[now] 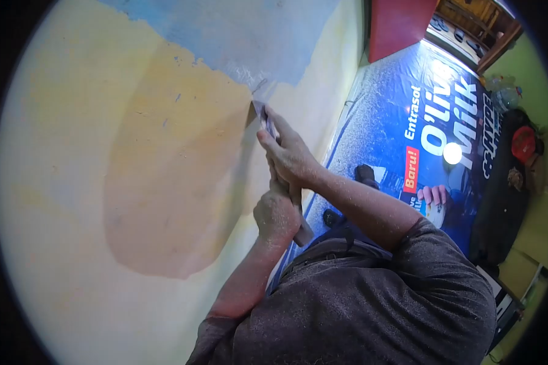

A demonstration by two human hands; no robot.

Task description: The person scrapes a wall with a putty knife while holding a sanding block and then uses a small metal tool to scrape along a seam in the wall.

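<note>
Both my hands are wrapped round one long scraper (302,233). My left hand (276,214) grips it lower down, close to my body. Further up, my right hand (291,152) closes on it near the blade. The blade's tip touches the wall (158,201), at the lower edge of a blue-grey paint patch (243,42). Loose paint curls slightly just above the tip. Below the patch the wall is yellowish, with small chips and my shadow over it. Pale dust coats both forearms.
A blue printed banner (389,128), speckled with dust, covers the floor at the right. Beyond it are a red panel (399,27), a wooden rack (469,18) with footwear, a plastic bottle (506,97) and a long dark object (504,194) along the green wall.
</note>
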